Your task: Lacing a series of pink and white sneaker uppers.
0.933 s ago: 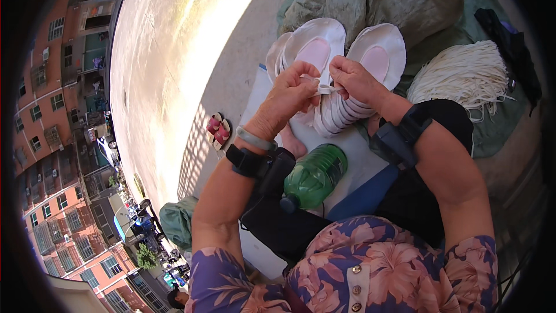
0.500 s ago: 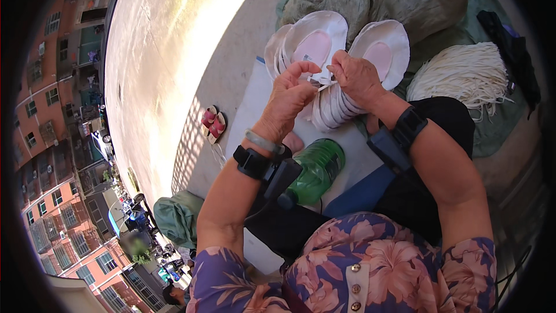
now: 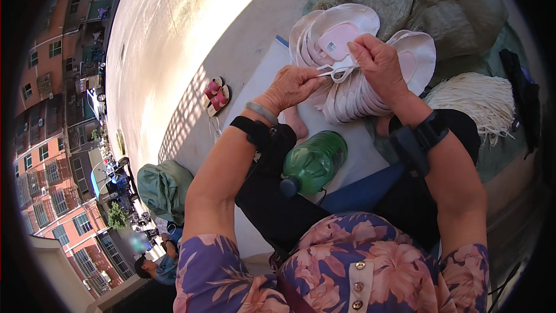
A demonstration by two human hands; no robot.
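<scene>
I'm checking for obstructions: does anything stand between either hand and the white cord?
Nothing visible does: the left hand and right hand both pinch the white cord, its loops showing between them. The stacked white shoe-shaped pieces lie beyond it; the green bottle is nearer the person's body.

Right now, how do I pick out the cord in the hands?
Look at the stacked white shoes at upper middle. In front of them, a thin white cord runs between the left hand and right hand, looped near the right. Unlike the white strands heaped farther right, it is being held.
</scene>
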